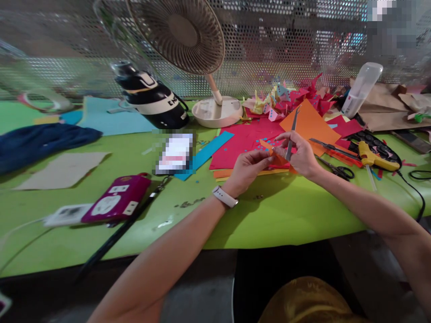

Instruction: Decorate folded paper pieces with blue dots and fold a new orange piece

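My left hand (248, 166), with a white watch on the wrist, pinches a small orange folded paper piece (276, 157) over the green table. My right hand (301, 154) is closed round thin metal tweezers (291, 133), which stick up and away from me, their lower end at the orange piece. Both hands hover above red paper sheets (242, 146) dotted with small blue bits. A larger orange sheet (308, 123) lies just behind the hands.
A desk fan (188, 40) stands behind on its white base (217, 112). Folded paper cranes (279, 101) pile beyond. Scissors (338, 169), a yellow glue gun (375, 159), a white bottle (362, 87), a dark water bottle (151, 101), a magenta case (116, 204) and blue cloth (37, 141) lie on the green table (286, 220).
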`<action>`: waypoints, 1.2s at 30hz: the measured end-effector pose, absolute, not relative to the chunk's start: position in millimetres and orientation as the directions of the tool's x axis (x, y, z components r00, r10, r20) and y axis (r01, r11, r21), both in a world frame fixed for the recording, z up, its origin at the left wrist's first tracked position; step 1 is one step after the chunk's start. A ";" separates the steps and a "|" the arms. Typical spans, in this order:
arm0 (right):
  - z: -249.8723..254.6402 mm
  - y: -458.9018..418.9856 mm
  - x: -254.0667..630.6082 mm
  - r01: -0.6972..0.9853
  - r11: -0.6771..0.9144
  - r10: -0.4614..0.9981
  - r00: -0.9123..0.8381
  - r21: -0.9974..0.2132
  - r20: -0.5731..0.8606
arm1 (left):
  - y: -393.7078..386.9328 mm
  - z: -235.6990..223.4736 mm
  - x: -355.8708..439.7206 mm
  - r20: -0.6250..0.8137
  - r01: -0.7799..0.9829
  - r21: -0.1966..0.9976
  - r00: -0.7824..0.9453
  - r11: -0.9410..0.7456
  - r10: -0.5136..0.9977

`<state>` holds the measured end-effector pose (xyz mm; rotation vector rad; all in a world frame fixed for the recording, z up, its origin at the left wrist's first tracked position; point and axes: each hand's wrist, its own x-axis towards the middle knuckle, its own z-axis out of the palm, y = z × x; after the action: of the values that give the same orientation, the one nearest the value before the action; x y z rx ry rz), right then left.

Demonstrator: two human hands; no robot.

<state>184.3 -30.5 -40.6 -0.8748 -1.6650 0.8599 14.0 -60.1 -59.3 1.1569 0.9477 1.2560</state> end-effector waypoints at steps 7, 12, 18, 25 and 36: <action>-40.4 -22.2 186.9 0.027 0.459 0.864 -0.247 -0.888 0.439 | -59.2 -58.3 14.1 0.059 -0.235 0.971 0.095 -0.035 0.994; -39.4 -29.5 184.8 0.123 0.498 0.852 -0.251 -0.858 0.459 | -60.0 -58.0 15.0 0.058 -0.242 0.970 0.116 -0.028 0.992; -34.4 -21.4 191.8 0.104 0.539 0.838 -0.173 -0.836 0.518 | -57.3 -56.8 13.5 0.028 -0.272 0.962 0.058 -0.012 0.998; -11.2 -12.7 213.5 0.081 0.436 0.894 -0.148 -0.896 0.422 | -43.5 -59.1 -1.3 -0.039 -0.449 0.893 -0.140 -0.028 0.989; 15.4 -34.9 226.1 0.404 0.824 0.567 -0.592 -0.398 0.572 | -27.7 -64.1 -11.4 -0.075 -0.482 0.874 -0.262 -0.063 0.962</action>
<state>226.1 -34.9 15.4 -0.7080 -2.2832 0.2930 -11.4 -27.7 -64.1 0.6743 1.0090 1.5985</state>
